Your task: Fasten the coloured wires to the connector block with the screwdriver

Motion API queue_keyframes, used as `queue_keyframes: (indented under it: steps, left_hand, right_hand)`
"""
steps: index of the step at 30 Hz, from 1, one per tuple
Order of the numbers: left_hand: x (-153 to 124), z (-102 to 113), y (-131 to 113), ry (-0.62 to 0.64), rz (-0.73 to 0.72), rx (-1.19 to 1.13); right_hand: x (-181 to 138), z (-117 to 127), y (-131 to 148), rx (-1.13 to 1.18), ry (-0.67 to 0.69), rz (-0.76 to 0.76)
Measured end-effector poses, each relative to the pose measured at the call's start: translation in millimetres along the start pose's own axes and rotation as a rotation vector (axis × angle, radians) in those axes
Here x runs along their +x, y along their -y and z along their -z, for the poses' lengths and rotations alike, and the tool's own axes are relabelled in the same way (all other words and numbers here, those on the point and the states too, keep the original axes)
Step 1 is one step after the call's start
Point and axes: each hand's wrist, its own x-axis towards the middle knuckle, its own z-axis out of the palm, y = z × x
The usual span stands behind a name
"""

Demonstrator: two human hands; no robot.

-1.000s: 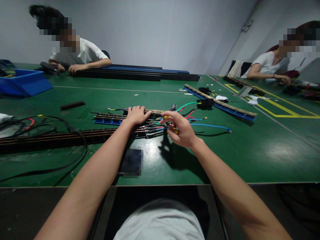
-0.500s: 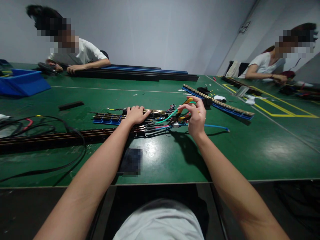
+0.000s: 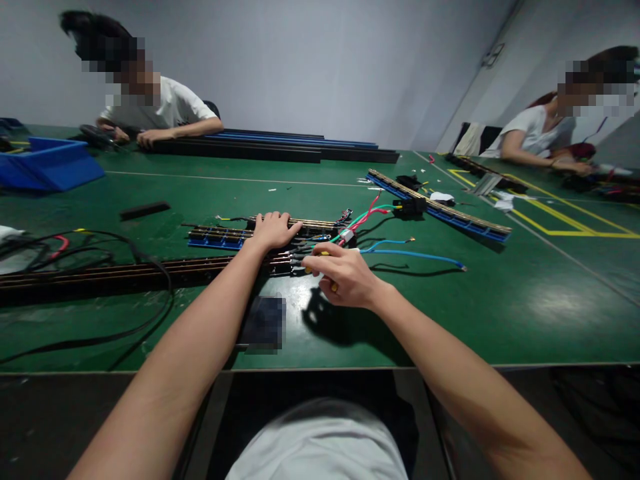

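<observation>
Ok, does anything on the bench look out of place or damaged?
No clear damage or spill. A black cable loops loosely across the long dark rail on the left, which looks untidy, and white scraps lie by the slanted blue-and-gold strip like litter.

An assembly workshop: the broad green surface [image 3: 510,313] carries metal-striped rails [image 3: 220,235] under the left hand [image 3: 274,230], coloured wires [image 3: 415,253] beside the right hand [image 3: 345,273], yellow marking lines [image 3: 595,234] farther right and a blue bin [image 3: 55,168] well left, with one person [image 3: 177,100] beyond each hand, handling parts.
</observation>
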Motion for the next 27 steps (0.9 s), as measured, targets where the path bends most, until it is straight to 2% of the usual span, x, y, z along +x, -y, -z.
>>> queue_keyframes:
  steps: [2, 3, 7, 9, 11, 13, 18, 22, 24, 27]
  left_hand:
    - [0, 0, 0, 0.001, 0.001, -0.001]
    - [-1, 1, 0, 0.003, 0.000, -0.001]
    - [0, 1, 0, 0.012, -0.003, -0.008]
    - [0, 1, 1, 0.013, -0.005, -0.012]
    - [0, 1, 1, 0.014, -0.006, -0.014]
    - [0, 1, 1, 0.014, -0.007, -0.014]
    - [1, -1, 3, 0.012, -0.008, -0.018]
    - [1, -2, 4, 0.001, -0.009, -0.018]
    - [0, -1, 3, -0.001, -0.003, -0.012]
    - [-1, 0, 1, 0.005, 0.003, 0.002]
  right_hand:
    - [0, 2, 0, -0.012, 0.006, -0.037]
    - [0, 4, -2, 0.012, -0.039, -0.085]
    - [-4, 17, -10, 0.185, -0.401, -0.347]
    - [-6, 22, -14, 0.268, -0.577, -0.419]
    - [-6, 24, -17, 0.323, -0.677, -0.437]
    - [-5, 23, -18, 0.366, -0.720, -0.451]
    - [0, 18, -14, 0.490, -0.712, -0.518]
    - [3, 16, -4, 0.487, -0.617, -0.487]
    - [4, 15, 3, 0.400, -0.506, -0.417]
    - [4, 8, 13, 0.225, -0.295, -0.156]
